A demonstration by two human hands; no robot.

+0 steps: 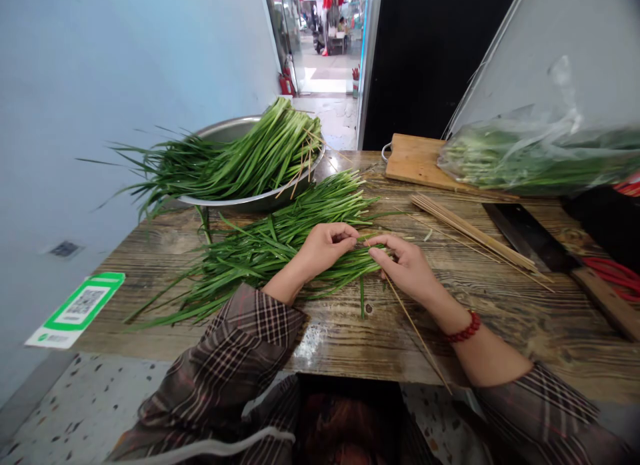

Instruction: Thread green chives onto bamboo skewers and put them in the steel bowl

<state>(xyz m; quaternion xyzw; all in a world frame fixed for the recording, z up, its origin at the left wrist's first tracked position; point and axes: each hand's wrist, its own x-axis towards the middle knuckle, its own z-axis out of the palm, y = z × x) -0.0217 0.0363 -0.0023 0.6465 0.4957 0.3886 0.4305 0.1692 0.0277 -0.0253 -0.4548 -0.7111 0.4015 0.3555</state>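
My right hand (407, 268) pinches a thin bamboo skewer (417, 335) that slants down toward the table's front edge. Close by, at the skewer's upper end, my left hand (327, 248) is closed with thumb and forefinger on a Chinese chive stalk (367, 237). The two fingertips almost meet. Beneath both hands lies a loose pile of Chinese chives (260, 251), pale ends to the right and dark leaves to the left. Exactly where the skewer tip meets the stalk is too small to tell.
Behind the pile stands a metal basin (240, 201) heaped with chives and skewers. Right of my hands lie a bundle of bamboo skewers (470, 231) and a cleaver (533, 235). Farther back are a cutting board (415, 159) and a plastic bag of greens (540, 151) on the wooden table (340, 345).
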